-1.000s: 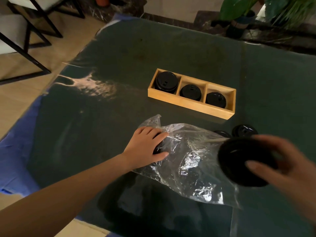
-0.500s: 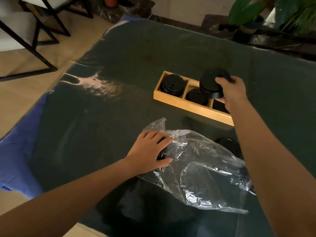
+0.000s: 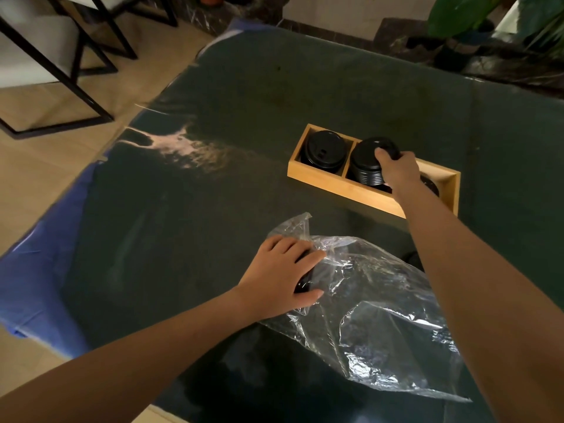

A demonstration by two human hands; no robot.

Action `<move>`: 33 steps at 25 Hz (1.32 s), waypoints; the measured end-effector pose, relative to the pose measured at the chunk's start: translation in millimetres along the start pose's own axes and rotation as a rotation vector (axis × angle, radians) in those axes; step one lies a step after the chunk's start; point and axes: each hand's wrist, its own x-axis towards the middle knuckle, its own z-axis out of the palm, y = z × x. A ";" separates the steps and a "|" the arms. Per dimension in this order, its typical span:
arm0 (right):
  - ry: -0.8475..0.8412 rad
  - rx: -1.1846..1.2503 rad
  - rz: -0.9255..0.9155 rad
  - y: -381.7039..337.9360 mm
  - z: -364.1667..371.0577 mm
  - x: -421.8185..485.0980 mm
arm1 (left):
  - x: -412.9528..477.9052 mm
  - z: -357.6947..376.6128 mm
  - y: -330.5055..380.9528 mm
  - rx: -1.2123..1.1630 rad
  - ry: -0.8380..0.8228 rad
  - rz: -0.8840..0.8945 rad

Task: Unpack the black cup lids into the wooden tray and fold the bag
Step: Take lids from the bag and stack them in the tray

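A wooden tray (image 3: 332,187) with three compartments lies on the dark table. Its left compartment holds a stack of black lids (image 3: 324,149). My right hand (image 3: 396,169) is shut on a stack of black lids (image 3: 367,163) that sits in the middle compartment. A black lid (image 3: 430,185) shows partly in the right compartment behind my wrist. My left hand (image 3: 282,274) presses on the crumpled clear plastic bag (image 3: 375,312), gripping a black lid (image 3: 305,280) through the plastic. Another black lid (image 3: 412,257) peeks out beside my right forearm.
The table carries a dark green cloth (image 3: 244,117) over a blue one (image 3: 36,270). Chairs with black metal frames (image 3: 76,71) stand on the floor to the left. Potted plants (image 3: 464,22) line the far right edge.
My right hand carried a stack of lids from near the bag to the tray and lowered it into the middle compartment. My left hand stayed on the bag.
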 end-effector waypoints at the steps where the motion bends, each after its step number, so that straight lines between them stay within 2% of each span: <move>1: 0.027 -0.087 -0.023 1.7 1.0 1.1 | -0.2 -0.1 0.4 0.003 0.000 0.001; 7: 0.232 -0.499 -0.049 1.1 9.0 -1.0 | -0.5 -1.7 -0.4 0.010 0.007 0.006; 9: 0.273 -0.538 -0.118 4.8 9.1 -5.0 | -0.8 -1.4 -0.2 0.011 0.008 0.007; 11: 0.287 -0.546 -0.269 9.8 7.7 -8.5 | -0.9 -1.0 0.5 0.014 0.003 0.008; 14: 0.179 -0.672 -0.538 18.2 9.1 -13.0 | -0.1 -1.2 0.4 0.018 -0.005 0.004; 16: 0.080 -0.812 -0.584 27.5 13.2 -12.5 | 0.2 -1.4 0.9 0.021 -0.003 0.003; 18: 0.045 -0.851 -0.566 35.4 16.5 -9.8 | -0.3 -1.1 1.4 0.021 0.004 0.006; 22: 0.026 -0.825 -0.575 35.5 11.7 -11.8 | -1.0 -0.9 0.6 0.027 0.000 0.012; 25: 0.047 -0.799 -0.715 22.3 -4.9 -35.9 | -1.0 -1.3 0.0 0.031 -0.029 0.005; 28: 0.059 -0.529 -0.818 13.6 -38.8 -89.6 | -1.8 -2.8 1.2 0.024 -0.057 0.000; 30: 0.125 -0.323 -0.859 25.2 -68.2 -136.0 | -1.0 -2.9 0.4 0.023 -0.066 0.004; 33: 0.338 -0.099 -0.717 65.2 -105.1 -207.8 | -1.2 -4.6 -0.2 0.019 -0.085 0.002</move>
